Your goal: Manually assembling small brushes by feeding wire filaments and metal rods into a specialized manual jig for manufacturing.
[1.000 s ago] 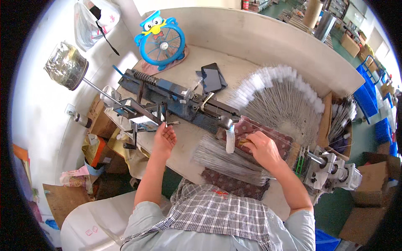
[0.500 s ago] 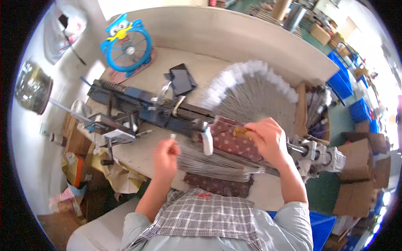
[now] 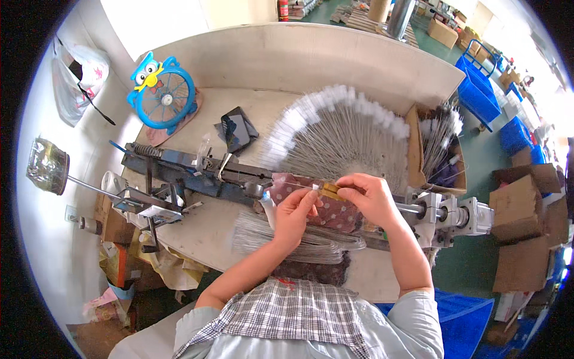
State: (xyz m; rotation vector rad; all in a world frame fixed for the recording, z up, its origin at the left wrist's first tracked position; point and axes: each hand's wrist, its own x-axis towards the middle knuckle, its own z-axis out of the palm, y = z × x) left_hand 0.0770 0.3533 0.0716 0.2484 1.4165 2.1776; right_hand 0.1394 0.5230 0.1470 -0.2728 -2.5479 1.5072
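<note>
My left hand (image 3: pixel 291 220) is closed in a pinch on a small white piece (image 3: pixel 315 187). Facing it, my right hand (image 3: pixel 372 200) grips a small yellow, brass-like block (image 3: pixel 330 191) between thumb and fingers. The white piece meets or nearly meets the block's left end; I cannot tell if they touch. Beneath both hands lies a maroon polka-dot cloth (image 3: pixel 335 215) over a long dark metal machine (image 3: pixel 197 173). A white handle (image 3: pixel 268 208) stands beside my left hand. Under my left wrist a bundle of thin grey wires (image 3: pixel 257 236) lies on the bench.
Behind the hands spreads a fan of thin wires with white tufted ends (image 3: pixel 347 128). A carton (image 3: pixel 415 149) of similar wires stands to its right. A blue cartoon-shaped fan (image 3: pixel 164 99), a dark flat item (image 3: pixel 238 128) and a clamp shaft (image 3: pixel 412 208) flank the work area.
My left hand has moved right with the white piece, up to the yellow block. My right hand keeps hold of the block at nearly the same place. The view has shifted slightly.
</note>
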